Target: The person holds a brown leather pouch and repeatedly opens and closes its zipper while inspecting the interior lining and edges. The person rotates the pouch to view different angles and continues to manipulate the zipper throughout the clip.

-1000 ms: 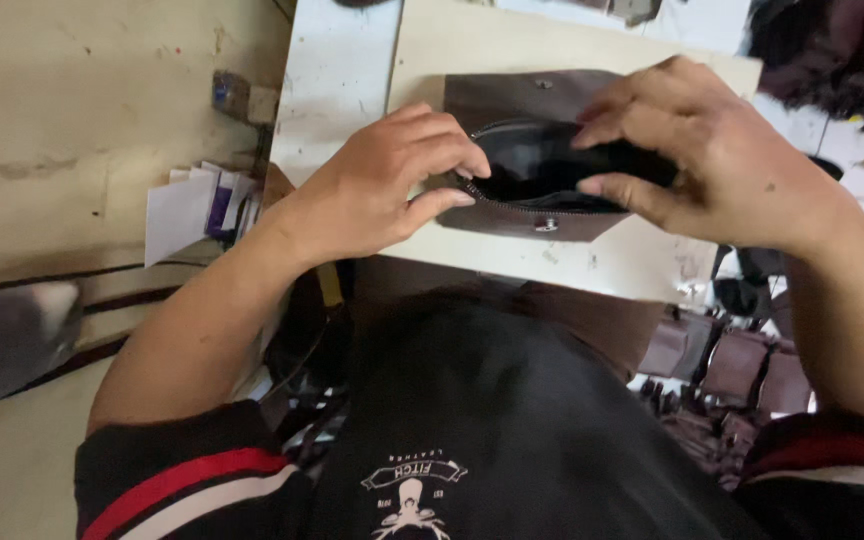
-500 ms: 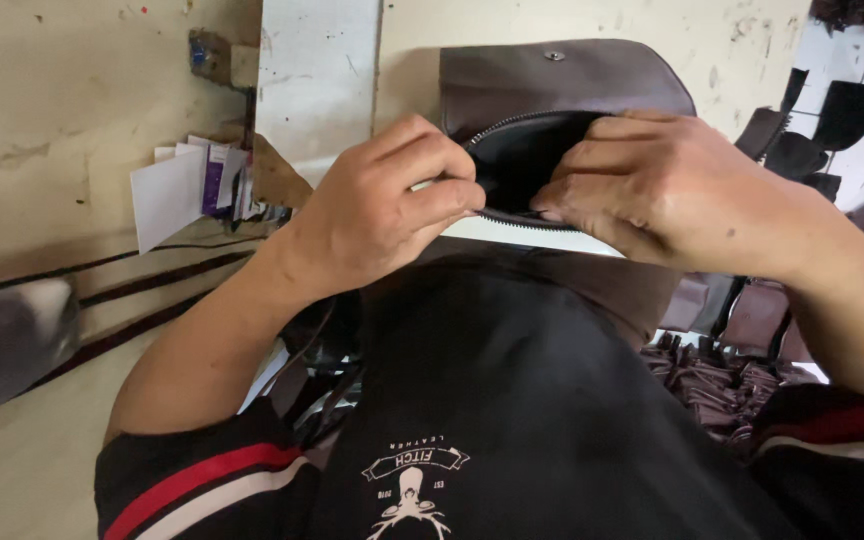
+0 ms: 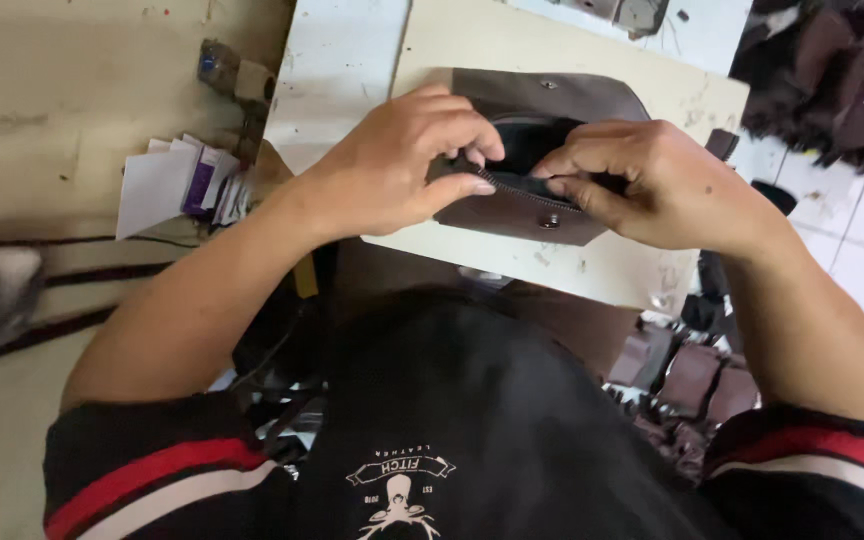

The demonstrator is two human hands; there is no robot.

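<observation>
Head view looks straight down, so the person's dark shirt fills the bottom and hides the near edge of the cream work table (image 3: 602, 265). The left hand (image 3: 402, 170) covers the left end of the brown leather pouch (image 3: 512, 205), and the right hand (image 3: 652, 185) covers its right end; what lies inside the dark opening cannot be made out. Left thumb and forefinger are pinched together on the zipper edge, and the right fingers are closed on the same edge further along. The pouch lies on the table, its flap (image 3: 562, 95) spread flat behind. Dark leather scraps (image 3: 832, 80) sit upper right over pale floor tiles, more brown pieces (image 3: 682, 375) lie below the table edge, and a stack of paper cards (image 3: 177, 180) rests at left. Compared with half a second ago, the pouch lies lower and flatter, and the hands sit closer together over the zipper.
</observation>
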